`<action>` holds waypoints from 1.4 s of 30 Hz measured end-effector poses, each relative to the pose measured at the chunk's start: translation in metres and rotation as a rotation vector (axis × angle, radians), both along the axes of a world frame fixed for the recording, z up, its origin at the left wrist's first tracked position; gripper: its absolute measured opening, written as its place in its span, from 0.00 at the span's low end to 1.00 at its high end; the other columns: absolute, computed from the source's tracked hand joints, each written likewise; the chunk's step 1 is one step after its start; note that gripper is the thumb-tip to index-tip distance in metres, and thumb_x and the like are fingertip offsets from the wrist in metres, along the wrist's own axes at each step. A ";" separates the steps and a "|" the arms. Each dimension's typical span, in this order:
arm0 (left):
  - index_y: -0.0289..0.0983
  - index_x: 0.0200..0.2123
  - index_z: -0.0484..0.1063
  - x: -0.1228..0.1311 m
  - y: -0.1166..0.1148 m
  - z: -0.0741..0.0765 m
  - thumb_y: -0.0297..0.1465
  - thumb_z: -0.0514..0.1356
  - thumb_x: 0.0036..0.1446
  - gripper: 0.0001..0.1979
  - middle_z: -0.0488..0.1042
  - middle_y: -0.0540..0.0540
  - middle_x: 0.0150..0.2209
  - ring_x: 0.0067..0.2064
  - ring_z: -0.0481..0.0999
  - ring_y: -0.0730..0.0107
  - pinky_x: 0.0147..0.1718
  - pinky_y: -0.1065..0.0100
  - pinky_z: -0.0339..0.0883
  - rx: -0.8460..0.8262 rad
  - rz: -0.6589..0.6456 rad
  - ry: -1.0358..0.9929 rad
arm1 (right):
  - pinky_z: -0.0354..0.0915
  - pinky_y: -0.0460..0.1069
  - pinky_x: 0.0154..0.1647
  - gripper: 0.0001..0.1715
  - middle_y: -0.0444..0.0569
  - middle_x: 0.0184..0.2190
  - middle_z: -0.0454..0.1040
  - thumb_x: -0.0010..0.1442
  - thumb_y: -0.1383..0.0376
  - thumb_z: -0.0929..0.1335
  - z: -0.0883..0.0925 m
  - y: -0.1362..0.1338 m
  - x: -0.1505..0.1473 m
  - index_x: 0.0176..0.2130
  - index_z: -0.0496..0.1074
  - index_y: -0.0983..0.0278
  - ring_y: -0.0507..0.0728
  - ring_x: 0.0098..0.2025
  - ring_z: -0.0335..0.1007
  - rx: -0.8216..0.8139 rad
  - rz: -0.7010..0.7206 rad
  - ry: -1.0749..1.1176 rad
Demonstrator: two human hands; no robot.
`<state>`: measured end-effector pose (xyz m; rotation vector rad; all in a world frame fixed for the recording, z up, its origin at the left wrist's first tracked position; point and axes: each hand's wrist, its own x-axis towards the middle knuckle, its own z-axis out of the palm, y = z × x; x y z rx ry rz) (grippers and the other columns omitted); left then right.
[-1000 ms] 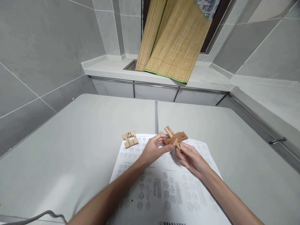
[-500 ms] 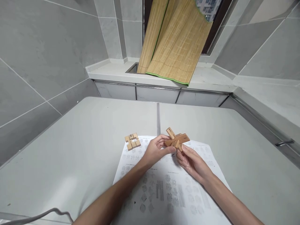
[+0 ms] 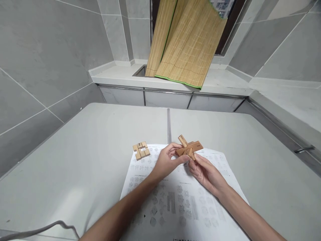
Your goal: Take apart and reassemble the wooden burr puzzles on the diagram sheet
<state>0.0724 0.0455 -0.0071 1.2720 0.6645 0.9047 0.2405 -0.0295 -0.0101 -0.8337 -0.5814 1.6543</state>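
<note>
A wooden burr puzzle (image 3: 192, 147) of several crossed, interlocked pieces is held above a printed sheet (image 3: 173, 187). My left hand (image 3: 168, 160) grips its left side, with the thumb along the near edge. From the right and below, my right hand (image 3: 205, 170) pinches a lower piece between thumb and fingers. One piece sticks up to the far left and a flat, darker one points right; both carry dark marks. My fingers hide part of the underside. Left of the hands lies a lighter wooden block assembly (image 3: 141, 150), with a number marked on top, at the sheet's upper left corner.
The sheet shows rows of small puzzle drawings and lies on a pale table (image 3: 100, 140) with a seam down its middle. A grey cable (image 3: 50, 228) crosses the lower left corner. Beyond the table stand a white ledge (image 3: 112, 78) and a hanging bamboo mat (image 3: 188, 47).
The view has shifted slightly. Both hands keep nearly the same hold on the puzzle, and the piece sticking up appears slightly turned. The block assembly on the left stays put.
</note>
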 end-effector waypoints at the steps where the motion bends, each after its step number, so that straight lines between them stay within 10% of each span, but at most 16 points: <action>1: 0.38 0.43 0.74 0.000 -0.001 0.001 0.39 0.76 0.51 0.21 0.81 0.43 0.46 0.52 0.80 0.58 0.55 0.61 0.69 0.010 0.001 0.017 | 0.57 0.45 0.24 0.18 0.43 0.23 0.67 0.63 0.54 0.77 0.000 0.000 0.000 0.31 0.74 0.63 0.49 0.24 0.54 -0.007 -0.002 0.005; 25: 0.38 0.36 0.73 -0.001 -0.006 0.004 0.40 0.68 0.62 0.12 0.78 0.48 0.36 0.40 0.78 0.66 0.42 0.66 0.70 0.173 0.119 0.125 | 0.54 0.45 0.22 0.21 0.39 0.21 0.61 0.62 0.56 0.77 -0.007 0.008 0.001 0.27 0.69 0.63 0.48 0.21 0.47 0.020 0.005 0.031; 42: 0.37 0.41 0.73 0.003 -0.002 0.005 0.47 0.69 0.60 0.20 0.78 0.49 0.30 0.26 0.75 0.74 0.26 0.71 0.64 0.002 -0.039 -0.065 | 0.57 0.45 0.24 0.19 0.41 0.23 0.65 0.59 0.56 0.79 -0.010 0.010 0.006 0.30 0.72 0.63 0.49 0.24 0.53 0.052 -0.081 -0.022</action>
